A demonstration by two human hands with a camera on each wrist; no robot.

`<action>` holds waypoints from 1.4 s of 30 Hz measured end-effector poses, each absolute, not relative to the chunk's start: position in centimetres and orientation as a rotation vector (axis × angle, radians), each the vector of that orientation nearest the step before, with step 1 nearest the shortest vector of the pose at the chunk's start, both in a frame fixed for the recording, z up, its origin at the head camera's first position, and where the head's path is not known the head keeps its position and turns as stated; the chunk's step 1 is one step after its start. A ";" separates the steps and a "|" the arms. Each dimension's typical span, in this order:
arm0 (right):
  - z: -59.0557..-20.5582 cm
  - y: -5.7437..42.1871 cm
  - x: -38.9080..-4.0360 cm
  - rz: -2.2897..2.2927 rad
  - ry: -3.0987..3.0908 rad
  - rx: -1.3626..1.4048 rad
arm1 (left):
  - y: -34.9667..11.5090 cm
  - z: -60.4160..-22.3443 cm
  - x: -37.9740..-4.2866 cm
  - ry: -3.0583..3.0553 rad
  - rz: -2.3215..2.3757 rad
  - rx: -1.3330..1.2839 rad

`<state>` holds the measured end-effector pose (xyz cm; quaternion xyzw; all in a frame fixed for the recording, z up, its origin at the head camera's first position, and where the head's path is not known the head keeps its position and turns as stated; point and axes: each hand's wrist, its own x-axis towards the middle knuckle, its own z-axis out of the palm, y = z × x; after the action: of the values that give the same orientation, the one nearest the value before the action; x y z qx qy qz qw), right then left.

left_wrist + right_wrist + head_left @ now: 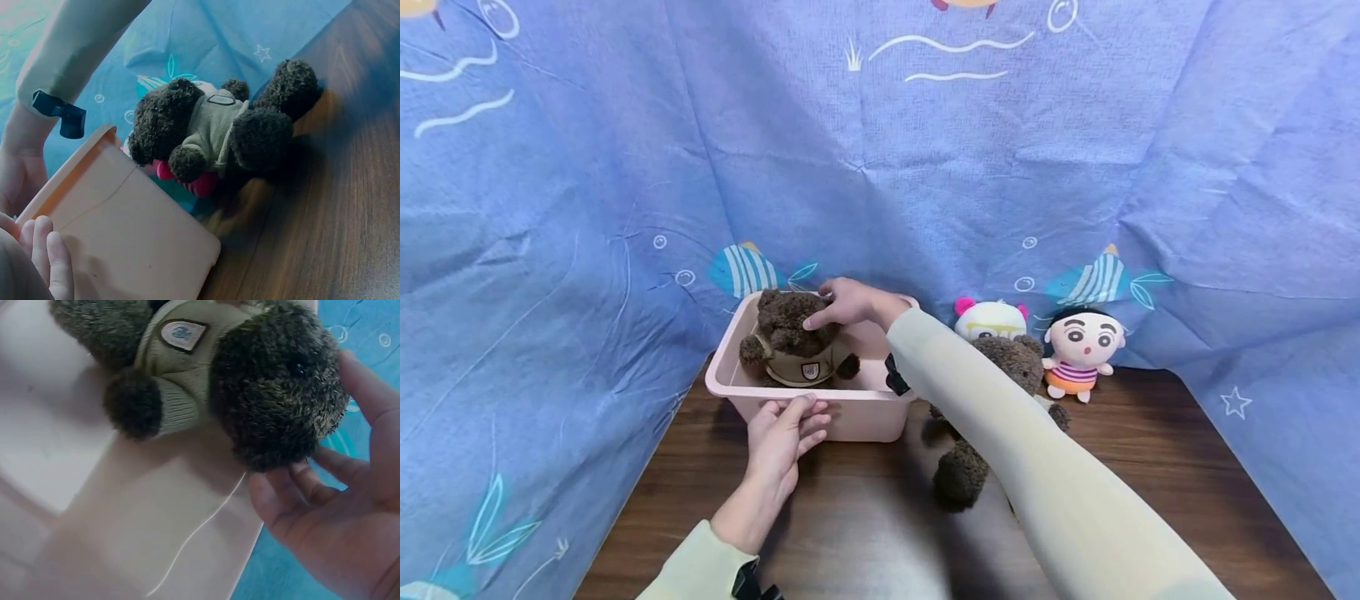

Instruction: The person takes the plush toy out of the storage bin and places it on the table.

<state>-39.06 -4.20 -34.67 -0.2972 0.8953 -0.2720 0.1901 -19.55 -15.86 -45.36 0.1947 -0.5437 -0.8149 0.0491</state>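
A dark brown teddy bear (797, 321) in a beige sweater with a badge sits inside the pink plastic tub (850, 421). My right hand (853, 302) reaches over the tub and holds the bear's head, thumb at the front and the other fingers round behind. In the right wrist view the bear's furry head (281, 387) fills the space between thumb and fingers. Against the tub's front wall, just under the rim, my left hand (778, 437) rests with its fingers stretched out. Those fingers (57, 262) lie along the outer wall in the left wrist view.
Right of the tub sits a second brown teddy bear (215, 125), partly behind my right sleeve (1000, 433) in the head view. Behind it are a white plush with pink ears (991, 315) and a black-haired plush doll (1082, 346). Blue printed cloth (865, 167) surrounds the wooden table (850, 517).
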 end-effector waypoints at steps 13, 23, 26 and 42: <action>-34.2 -6.0 -36.8 -0.876 2.431 -0.731 | -15.8 -45.1 -19.4 -1.670 -2.479 0.593; -34.7 -6.3 -35.1 -0.782 2.452 -0.794 | -15.6 -45.1 -19.0 -1.681 -2.467 0.583; -35.1 -6.5 -34.6 -0.745 2.510 -0.840 | -15.6 -45.1 -19.0 -1.680 -2.465 0.582; -34.9 -4.5 -34.8 -0.936 2.532 -1.001 | -15.5 -44.9 -18.6 -1.682 -2.456 0.590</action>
<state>-34.84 -4.50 -34.90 -0.3448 0.8718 -0.3223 0.1310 -18.64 -15.47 -44.91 0.1942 -0.5535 -0.8081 0.0534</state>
